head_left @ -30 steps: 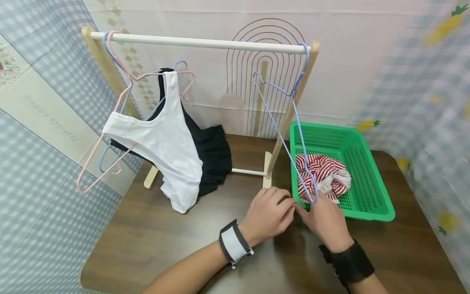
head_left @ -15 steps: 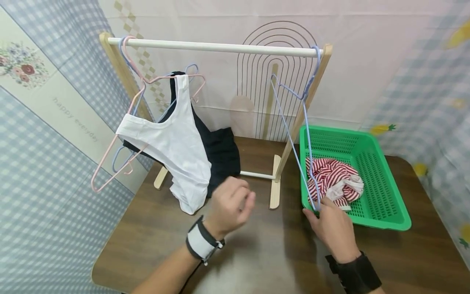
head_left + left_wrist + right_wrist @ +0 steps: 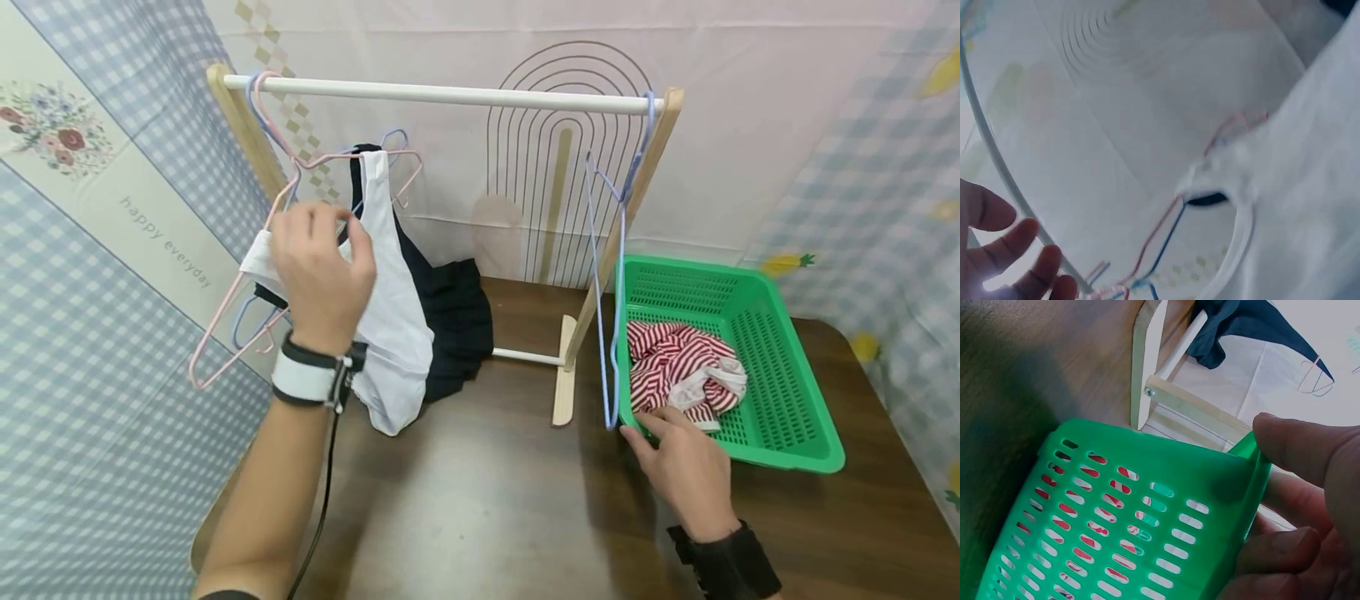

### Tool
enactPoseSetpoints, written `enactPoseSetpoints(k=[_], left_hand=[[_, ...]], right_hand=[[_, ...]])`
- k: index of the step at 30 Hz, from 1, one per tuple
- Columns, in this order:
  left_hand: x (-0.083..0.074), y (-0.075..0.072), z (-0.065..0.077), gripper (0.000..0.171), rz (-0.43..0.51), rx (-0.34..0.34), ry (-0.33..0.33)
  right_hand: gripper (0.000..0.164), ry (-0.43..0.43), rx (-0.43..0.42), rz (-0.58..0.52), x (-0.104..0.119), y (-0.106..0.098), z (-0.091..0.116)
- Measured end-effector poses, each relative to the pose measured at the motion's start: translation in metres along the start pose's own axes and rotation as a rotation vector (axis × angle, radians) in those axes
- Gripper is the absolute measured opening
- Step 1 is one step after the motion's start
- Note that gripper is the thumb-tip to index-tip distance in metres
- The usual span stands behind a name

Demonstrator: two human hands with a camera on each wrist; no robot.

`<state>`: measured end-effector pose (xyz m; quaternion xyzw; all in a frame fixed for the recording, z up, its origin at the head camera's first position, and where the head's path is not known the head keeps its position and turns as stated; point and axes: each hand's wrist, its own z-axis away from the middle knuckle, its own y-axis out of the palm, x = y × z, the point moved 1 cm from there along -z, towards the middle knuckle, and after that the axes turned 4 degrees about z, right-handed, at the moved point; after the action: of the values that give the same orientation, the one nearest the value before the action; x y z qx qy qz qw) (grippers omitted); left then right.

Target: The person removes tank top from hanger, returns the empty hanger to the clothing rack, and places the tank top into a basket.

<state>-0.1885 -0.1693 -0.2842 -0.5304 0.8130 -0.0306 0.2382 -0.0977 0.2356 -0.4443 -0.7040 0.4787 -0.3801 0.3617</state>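
My left hand (image 3: 322, 271) is raised in front of the white tank top (image 3: 397, 333), which hangs from a pink hanger (image 3: 217, 312). In the left wrist view its fingers (image 3: 1044, 269) are loosely bent, with nothing held between them. Behind the tank top is a black garment (image 3: 459, 329) on a blue hanger. My right hand (image 3: 686, 467) grips the near left corner of the green basket (image 3: 806, 392), thumb outside the rim and fingers inside. A red-and-white striped garment (image 3: 667, 358) lies bunched in the basket. A bare blue hanger (image 3: 618, 308) hangs just beside that corner.
The rack's white rail (image 3: 450, 93) spans between wooden posts. Its right foot (image 3: 564, 375) stands on the brown table (image 3: 465, 517) left of the basket. A cable (image 3: 322, 500) trails from the left wrist strap. Patterned cloth (image 3: 847, 167) encloses the back and sides.
My left hand has left the basket corner and moved left and up to the tank top. My right hand stays at the corner. The bare blue hanger has swung left, off the right hand.
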Motion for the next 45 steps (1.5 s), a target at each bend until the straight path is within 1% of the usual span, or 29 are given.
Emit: enactPoseSetpoints(k=[2, 4, 6, 9, 12, 17, 19, 21, 28, 32, 35, 37, 40, 45], left_hand=[[0.007, -0.001, -0.015, 0.021, -0.066, -0.008, -0.068], [0.013, -0.003, -0.026, 0.021, -0.132, -0.013, -0.126], [0.019, -0.004, -0.035, 0.023, -0.170, -0.015, -0.171], [0.025, -0.006, -0.046, 0.026, -0.200, -0.016, -0.216], [0.029, -0.004, -0.054, 0.030, -0.191, -0.004, -0.251], [0.034, -0.001, -0.063, 0.030, -0.145, 0.029, -0.263], [0.037, -0.001, -0.066, 0.030, -0.131, 0.036, -0.280], [0.040, -0.003, -0.068, 0.031, -0.134, 0.042, -0.314], [0.045, -0.007, -0.083, 0.031, -0.171, 0.091, -0.483], [0.047, -0.007, -0.088, 0.028, -0.162, 0.099, -0.546], [0.047, -0.009, -0.087, 0.026, -0.138, 0.069, -0.560], [0.044, -0.012, -0.085, 0.025, -0.111, 0.038, -0.545], [0.035, -0.017, -0.081, 0.023, -0.064, 0.003, -0.501], [0.018, -0.027, -0.074, 0.021, 0.064, -0.019, -0.423]], right_hand=[[0.030, 0.000, -0.013, 0.004, -0.001, 0.001, 0.001], [0.030, -0.002, -0.026, 0.009, 0.000, 0.002, 0.003], [0.030, -0.006, -0.043, 0.012, 0.000, 0.003, 0.004], [0.030, -0.013, -0.058, 0.013, 0.001, 0.003, 0.004], [0.030, -0.013, -0.068, 0.013, 0.002, 0.003, 0.004], [0.030, -0.026, -0.090, 0.010, 0.004, 0.005, 0.004], [0.030, -0.032, -0.093, 0.006, 0.006, 0.005, 0.003], [0.030, -0.035, -0.091, 0.001, 0.008, 0.006, 0.002], [0.028, -0.039, -0.092, 0.000, 0.014, 0.008, 0.000], [0.029, -0.039, -0.089, -0.006, 0.015, 0.009, 0.001], [0.029, -0.039, -0.089, -0.013, 0.015, 0.010, 0.002], [0.030, -0.037, -0.086, -0.015, 0.015, 0.011, 0.003], [0.030, -0.028, -0.078, -0.014, 0.015, 0.011, 0.003], [0.029, -0.013, -0.067, -0.010, 0.014, 0.008, 0.003]])
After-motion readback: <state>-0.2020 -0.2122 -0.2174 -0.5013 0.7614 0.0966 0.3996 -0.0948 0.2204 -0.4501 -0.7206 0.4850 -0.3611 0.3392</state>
